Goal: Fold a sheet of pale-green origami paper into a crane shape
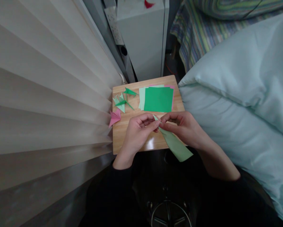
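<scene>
Between my two hands is a light green sheet of origami paper [176,145], folded into a long narrow shape with one pointed end. My left hand [140,128] pinches it near the point with thumb and fingers. Right beside that grip, my right hand [182,126] pinches the same paper. Its wide end slants down to the right, past the table's near edge. Just beyond my hands lies a stack of coloured paper sheets [158,99], dark green on top, with light green and pink edges showing beneath.
Several folded paper pieces lie on the left of the small wooden table [127,138], among them a green one [130,91] and a pink one [114,117]. A pleated curtain [49,119] borders the left, pale bedding [233,94] the right. A white cabinet [143,41] stands behind.
</scene>
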